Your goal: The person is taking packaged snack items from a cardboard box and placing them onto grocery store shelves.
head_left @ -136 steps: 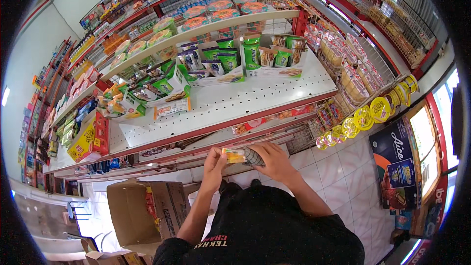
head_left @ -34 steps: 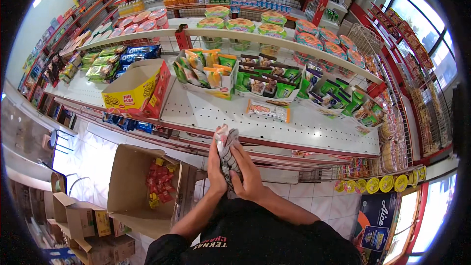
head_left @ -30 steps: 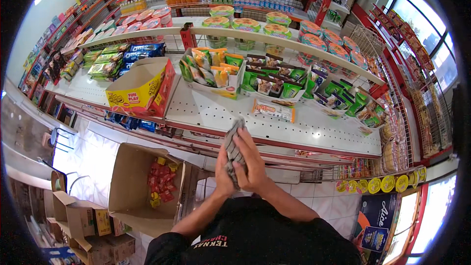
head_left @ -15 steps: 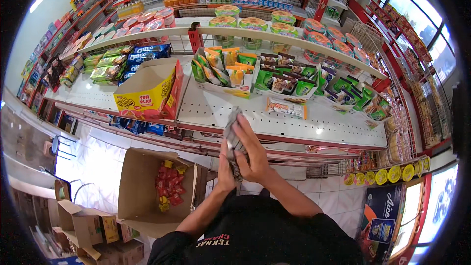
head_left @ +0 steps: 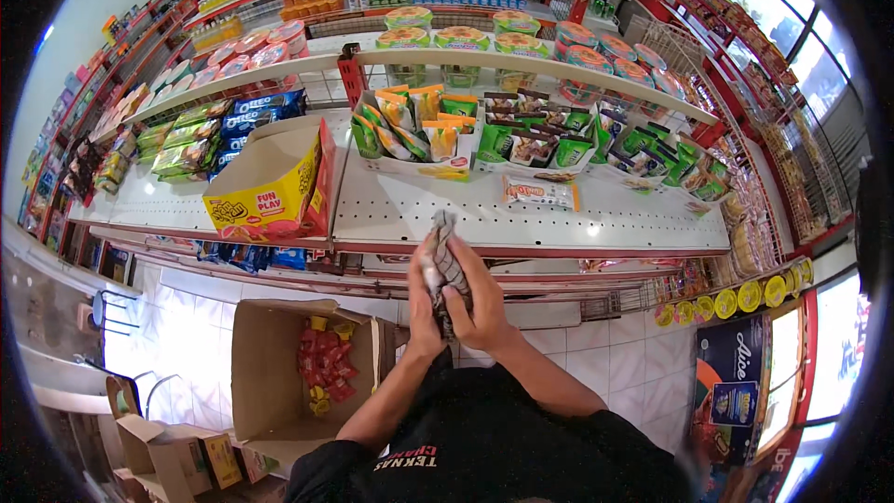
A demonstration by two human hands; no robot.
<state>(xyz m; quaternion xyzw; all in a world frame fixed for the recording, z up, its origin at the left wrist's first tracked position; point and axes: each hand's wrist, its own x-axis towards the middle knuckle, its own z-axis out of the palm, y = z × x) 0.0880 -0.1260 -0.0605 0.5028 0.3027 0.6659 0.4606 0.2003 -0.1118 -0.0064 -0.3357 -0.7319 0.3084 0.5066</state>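
In front of the shelf edge, a crumpled grey patterned cloth [head_left: 447,270] is bunched upright between my two hands. My left hand [head_left: 423,303] presses it from the left with its fingers closed against it. On the other side my right hand [head_left: 480,303] grips it, thumb across its front. The cloth's top end sticks up above my fingers, over the white perforated shelf [head_left: 391,214]. Beyond it stand a carton of orange and green snack packs [head_left: 419,135] and a carton of green and brown packs [head_left: 535,140]. A single orange and white packet [head_left: 540,193] lies in front of them.
Left on the shelf is a cut-open yellow and red display box [head_left: 270,191], beside blue and green biscuit packs [head_left: 247,121]. Below left, a large cardboard box [head_left: 256,382] holds red packets. A rail with lidded tubs [head_left: 461,37] runs behind.
My hands have drawn closer around the cloth, and my left hand has moved up along it. The whole view has shifted slightly.
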